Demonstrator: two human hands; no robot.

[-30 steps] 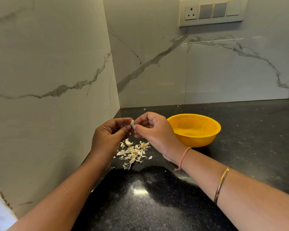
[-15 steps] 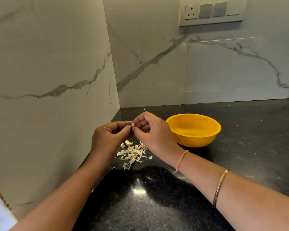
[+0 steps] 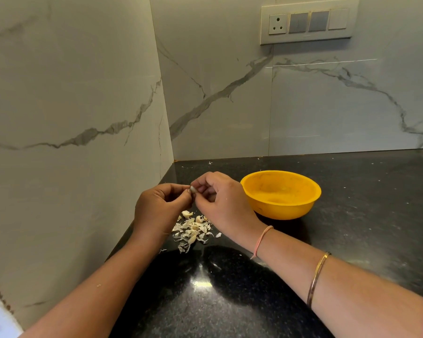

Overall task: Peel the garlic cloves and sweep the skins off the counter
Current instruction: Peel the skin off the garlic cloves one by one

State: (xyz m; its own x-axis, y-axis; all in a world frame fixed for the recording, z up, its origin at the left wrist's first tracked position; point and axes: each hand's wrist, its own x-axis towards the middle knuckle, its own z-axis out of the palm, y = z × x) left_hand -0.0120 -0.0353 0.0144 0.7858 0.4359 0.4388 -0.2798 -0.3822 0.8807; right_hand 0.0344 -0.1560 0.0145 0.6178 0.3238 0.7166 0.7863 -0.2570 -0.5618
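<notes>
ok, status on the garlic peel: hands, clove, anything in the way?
Left hand and right hand both pinch one garlic clove. Skins pile on the counter below, unswept. Yellow bowl to the right, nothing blocking.

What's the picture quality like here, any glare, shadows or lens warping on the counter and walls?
Head view: a bright glare spot on the black counter, low in the frame, with dark shadow around it. Head view: the wide lens makes the wall corner lean. Head view: the garlic clove pinched by the left hand and right hand is too small to show its skin.
</notes>
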